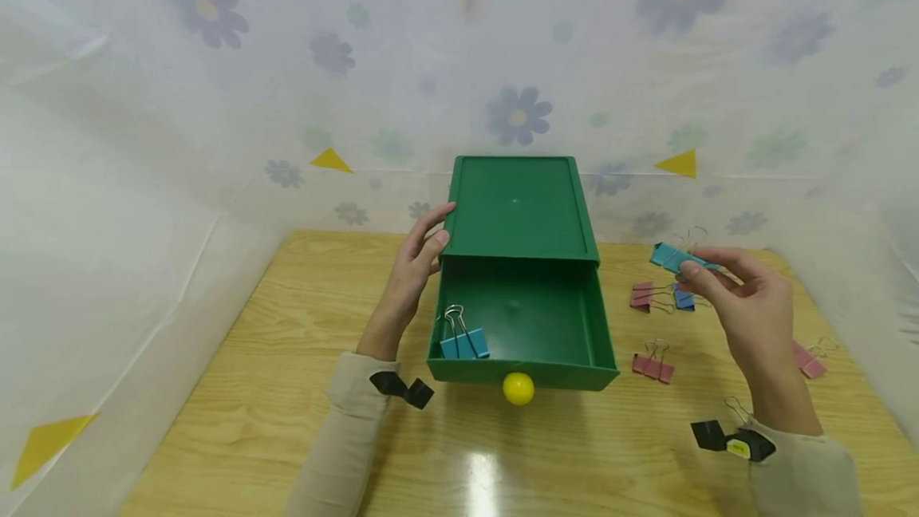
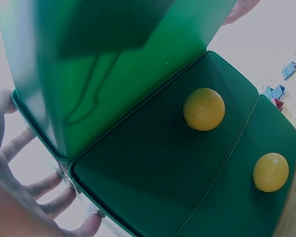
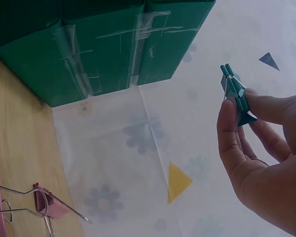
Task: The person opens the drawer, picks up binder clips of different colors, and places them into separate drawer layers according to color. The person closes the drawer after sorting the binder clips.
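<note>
1. The right hand (image 1: pixel 754 305) pinches a teal binder clip (image 1: pixel 675 258) between thumb and fingertips, held in the air off the wooden table (image 1: pixel 287 389); the right wrist view shows the clip (image 3: pixel 235 94) caught only by its lower edge, so the likeliest fault is a slip, the springy metal twisting out of so shallow a hold

2. Just below and inward of that grip lie a pink clip (image 1: pixel 644 295) and a blue clip (image 1: pixel 684 298), with another pink clip (image 1: pixel 653 366) nearer the person and one more (image 1: pixel 810 361) outward of the wrist; a low sweep of the hand or sleeve could scatter them or nudge one off the table edge

3. Well inward of the grip stands the open green drawer (image 1: pixel 527 325) with a yellow knob (image 1: pixel 518 388), and one blue clip (image 1: pixel 463 339) with its wire handles up already rests in its near left corner; a release made short of the drawer wall could bounce the held clip off the rim and onto the table

4. Farthest from the grip, the left hand (image 1: pixel 416 270) rests with straight, spread fingers against the side of the green box (image 1: pixel 518 206), pressing rather than gripping; the left wrist view shows the fingers (image 2: pixel 44 190) only laid along the box edge, so a knock on the pulled-out drawer could shift or tip the light plastic unit
</note>
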The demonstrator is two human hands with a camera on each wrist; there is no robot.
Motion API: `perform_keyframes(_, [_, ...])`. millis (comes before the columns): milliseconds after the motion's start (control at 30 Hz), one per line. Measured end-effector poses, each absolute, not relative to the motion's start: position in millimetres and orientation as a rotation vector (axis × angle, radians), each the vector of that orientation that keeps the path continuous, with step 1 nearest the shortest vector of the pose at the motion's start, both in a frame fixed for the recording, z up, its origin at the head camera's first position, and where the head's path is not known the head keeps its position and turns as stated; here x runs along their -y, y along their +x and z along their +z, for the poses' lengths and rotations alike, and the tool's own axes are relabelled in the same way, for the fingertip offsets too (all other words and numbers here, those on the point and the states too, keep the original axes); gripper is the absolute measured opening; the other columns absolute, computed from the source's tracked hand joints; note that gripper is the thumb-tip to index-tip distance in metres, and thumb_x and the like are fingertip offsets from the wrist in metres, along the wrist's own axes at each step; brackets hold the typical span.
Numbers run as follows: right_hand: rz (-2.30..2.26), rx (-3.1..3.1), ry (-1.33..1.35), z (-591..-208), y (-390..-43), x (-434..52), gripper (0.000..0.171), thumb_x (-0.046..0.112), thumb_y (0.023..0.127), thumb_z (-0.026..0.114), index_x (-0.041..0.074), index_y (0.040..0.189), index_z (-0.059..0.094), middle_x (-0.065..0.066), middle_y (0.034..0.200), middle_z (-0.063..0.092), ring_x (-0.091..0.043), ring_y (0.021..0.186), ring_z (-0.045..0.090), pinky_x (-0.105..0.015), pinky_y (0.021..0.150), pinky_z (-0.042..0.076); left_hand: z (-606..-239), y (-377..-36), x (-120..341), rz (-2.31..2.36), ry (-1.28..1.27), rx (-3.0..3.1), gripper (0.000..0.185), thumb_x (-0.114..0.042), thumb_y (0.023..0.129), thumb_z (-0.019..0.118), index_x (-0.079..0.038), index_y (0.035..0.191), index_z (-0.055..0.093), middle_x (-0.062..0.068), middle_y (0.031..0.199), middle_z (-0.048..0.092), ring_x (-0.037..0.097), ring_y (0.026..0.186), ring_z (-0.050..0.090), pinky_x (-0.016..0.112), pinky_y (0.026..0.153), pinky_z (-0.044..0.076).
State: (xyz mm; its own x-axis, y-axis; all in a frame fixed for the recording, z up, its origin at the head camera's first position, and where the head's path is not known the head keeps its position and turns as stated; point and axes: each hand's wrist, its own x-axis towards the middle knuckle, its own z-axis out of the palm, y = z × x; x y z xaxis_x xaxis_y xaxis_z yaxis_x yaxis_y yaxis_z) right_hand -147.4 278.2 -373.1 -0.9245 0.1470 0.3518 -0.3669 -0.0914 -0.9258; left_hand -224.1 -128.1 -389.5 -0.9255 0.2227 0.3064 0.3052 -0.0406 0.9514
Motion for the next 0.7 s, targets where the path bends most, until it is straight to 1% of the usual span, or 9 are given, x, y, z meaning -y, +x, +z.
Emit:
perform_keyframes(133, [2.075,1.827,0.287,-367,-144,-271,0.025,-0.012,0.092,0.067,-0.015,0.117,0.066,-0.010,0.113,0.070,-0.016,0.086,0.076,-0.023,0.086,0.056,-390,-224,129,-2.143,-0.572,2.144,0.049,-0.040,0.105,0.050,-0.029,0.153,0.050,-0.006,0.157,0.039,0.026,0.143,0.039,0.071,0.105,0.034])
perform_keyframes(233, [2.049,1.853,0.310,-363,-143,-266,0.026,-0.012,0.092,0.067,-0.017,0.118,0.064,-0.010,0.112,0.071,-0.015,0.088,0.076,-0.022,0.086,0.055,-390,-224,130,-2.144,-0.565,2.148,0.049,-0.039,0.105,0.050,-0.030,0.153,0.050,-0.006,0.157,0.039,0.026,0.143,0.039,0.072,0.105,0.033])
perform_keyframes(333, [2.016,1.896,0.330,-359,-141,-262,0.027,-0.011,0.093,0.066,-0.016,0.119,0.065,-0.009,0.115,0.070,-0.014,0.090,0.075,-0.020,0.085,0.055,-389,-224,131,-2.146,-0.560,2.144,0.049,-0.041,0.104,0.050,-0.031,0.153,0.050,-0.006,0.157,0.040,0.026,0.143,0.040,0.072,0.105,0.033])
perform_keyframes(467, [1.978,1.940,0.354,-354,-137,-257,0.025,-0.009,0.094,0.066,-0.010,0.119,0.069,-0.011,0.117,0.068,-0.015,0.090,0.075,-0.019,0.082,0.055,-388,-225,131,-2.143,-0.555,2.145,0.049,-0.042,0.104,0.051,-0.031,0.152,0.050,-0.005,0.156,0.040,0.026,0.142,0.041,0.072,0.105,0.034])
perform_keyframes(533, [1.951,1.956,0.367,-352,-135,-254,0.024,-0.009,0.094,0.066,-0.009,0.118,0.069,-0.012,0.116,0.067,-0.016,0.089,0.076,-0.018,0.077,0.056,-387,-225,131,-2.140,-0.556,2.149,0.049,-0.041,0.104,0.051,-0.031,0.152,0.050,-0.005,0.156,0.040,0.026,0.142,0.040,0.071,0.105,0.034])
perform_keyframes(600, [1.931,1.965,0.380,-350,-132,-251,0.024,-0.010,0.094,0.066,-0.010,0.118,0.069,-0.012,0.116,0.067,-0.016,0.088,0.076,-0.018,0.074,0.056,-387,-225,130,-2.139,-0.558,2.151,0.049,-0.041,0.104,0.051,-0.031,0.153,0.050,-0.005,0.156,0.040,0.026,0.142,0.040,0.071,0.105,0.035])
perform_keyframes(700, [1.937,1.955,0.417,-347,-128,-245,0.024,-0.013,0.093,0.065,-0.013,0.117,0.067,-0.013,0.116,0.066,-0.019,0.088,0.076,-0.020,0.074,0.056,-387,-225,129,-2.137,-0.561,2.158,0.049,-0.041,0.105,0.051,-0.032,0.152,0.050,-0.005,0.156,0.039,0.026,0.143,0.039,0.070,0.105,0.035])
